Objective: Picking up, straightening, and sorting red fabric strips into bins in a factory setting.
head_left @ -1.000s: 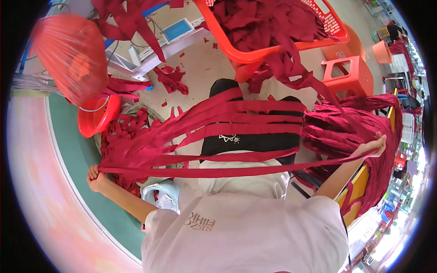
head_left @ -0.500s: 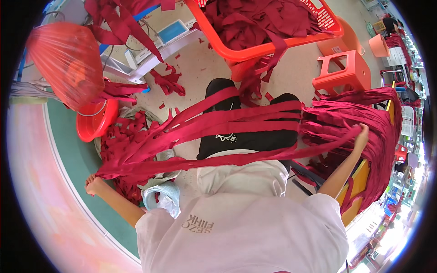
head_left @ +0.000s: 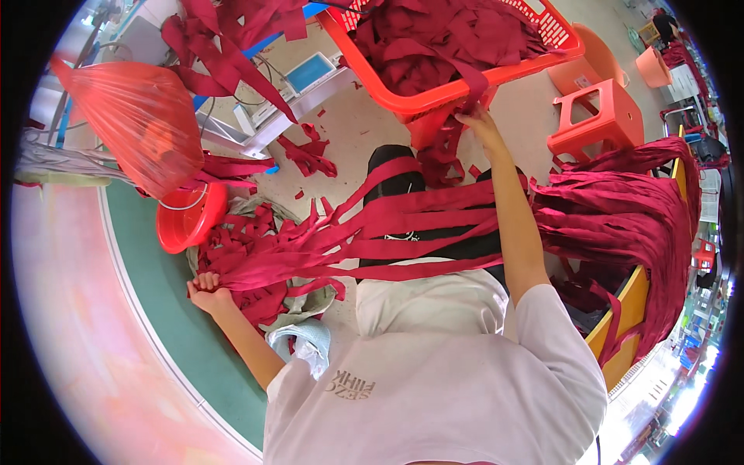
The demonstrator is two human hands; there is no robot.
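Several long dark-red fabric strips [head_left: 422, 223] stretch across my lap. My left hand [head_left: 208, 293] is closed around their gathered ends at the left, beside a heap of red fabric pieces [head_left: 232, 246]. My right hand [head_left: 482, 130] reaches forward to the front of the orange-red plastic basket [head_left: 411, 101]. Its fingers close on a red fabric strip [head_left: 470, 87] that hangs over the basket's rim. Inside the basket lies a pile of red strips [head_left: 442, 43]. To the right, a thick bundle of red strips [head_left: 620, 209] drapes over a yellow-edged board [head_left: 632, 318].
A red plastic bag [head_left: 143, 124] hangs at the left above a red basin [head_left: 190, 221]. Beyond the basket, at the right, stands an orange-red stool [head_left: 597, 116]. A light-blue bin [head_left: 304, 341] sits by my left arm. Fabric scraps [head_left: 308, 155] litter the floor.
My right hand has left the strip it held out at the right and moved forward and left to the strip at the basket. My left hand still holds the gathered ends.
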